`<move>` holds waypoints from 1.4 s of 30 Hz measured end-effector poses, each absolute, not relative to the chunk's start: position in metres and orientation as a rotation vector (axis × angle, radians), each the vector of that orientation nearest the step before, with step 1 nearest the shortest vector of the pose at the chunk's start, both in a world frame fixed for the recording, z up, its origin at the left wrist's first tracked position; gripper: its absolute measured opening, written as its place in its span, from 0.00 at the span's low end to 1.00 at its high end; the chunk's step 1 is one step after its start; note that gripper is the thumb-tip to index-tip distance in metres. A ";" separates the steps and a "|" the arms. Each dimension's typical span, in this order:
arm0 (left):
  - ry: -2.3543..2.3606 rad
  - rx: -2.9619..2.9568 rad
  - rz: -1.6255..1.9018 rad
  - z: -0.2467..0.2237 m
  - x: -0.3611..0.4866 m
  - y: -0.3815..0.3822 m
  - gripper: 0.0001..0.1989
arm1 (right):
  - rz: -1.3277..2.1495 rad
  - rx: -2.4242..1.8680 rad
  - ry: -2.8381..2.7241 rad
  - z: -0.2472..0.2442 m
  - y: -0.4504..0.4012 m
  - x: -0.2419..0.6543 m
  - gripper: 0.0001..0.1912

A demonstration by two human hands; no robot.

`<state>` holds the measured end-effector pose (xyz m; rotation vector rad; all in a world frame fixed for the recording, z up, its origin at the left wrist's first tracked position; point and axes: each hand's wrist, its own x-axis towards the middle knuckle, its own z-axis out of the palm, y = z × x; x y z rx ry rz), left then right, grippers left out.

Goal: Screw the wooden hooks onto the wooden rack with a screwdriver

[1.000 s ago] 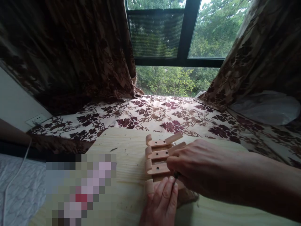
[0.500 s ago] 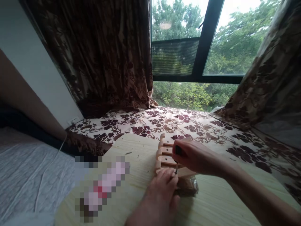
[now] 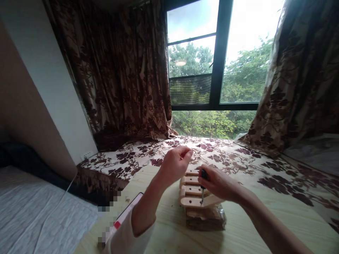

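Observation:
My right hand [image 3: 215, 180] is wrapped round the dark handle of a screwdriver [image 3: 203, 190]. Its thin shaft points down, and the tip meets the front slat of a light wooden slatted piece [image 3: 191, 202] near a dark screw. Several such slats with rounded left ends and dark screws lie in a row. They rest on a brown block in clear wrapping [image 3: 205, 218]. Raised to the left of the slats, my left hand [image 3: 175, 165] has thumb and fingers pinched together. Anything between those fingertips is too small to make out.
The pale wooden table [image 3: 161, 225] carries a flat pink thing with a dark edge [image 3: 129, 211], partly blurred and behind my left forearm. Beyond lies a flower-patterned cloth [image 3: 225, 151] under a window with patterned curtains [image 3: 127, 88]. A bed [image 3: 39, 208] stands at left.
My left hand has left the front of the slatted piece and risen up and away, its fingers now pinched. The right hand keeps the screwdriver on the slats. The view has tilted upward.

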<state>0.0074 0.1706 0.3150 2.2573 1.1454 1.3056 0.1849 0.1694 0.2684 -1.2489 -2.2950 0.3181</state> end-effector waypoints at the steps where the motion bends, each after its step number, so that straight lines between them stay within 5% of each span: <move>1: 1.125 2.308 1.304 0.307 0.005 0.159 0.12 | 0.333 -1.240 -2.284 0.266 0.167 0.188 0.05; 10: 0.903 3.056 1.229 0.175 -0.002 0.112 0.07 | 0.489 -1.187 -2.309 0.258 0.171 0.200 0.10; 18: 1.094 3.245 1.152 0.173 -0.003 0.130 0.16 | 0.475 -1.182 -2.318 0.261 0.167 0.200 0.05; 42: 1.089 3.557 0.929 0.152 0.004 0.150 0.15 | 0.474 -1.187 -2.276 0.266 0.168 0.199 0.04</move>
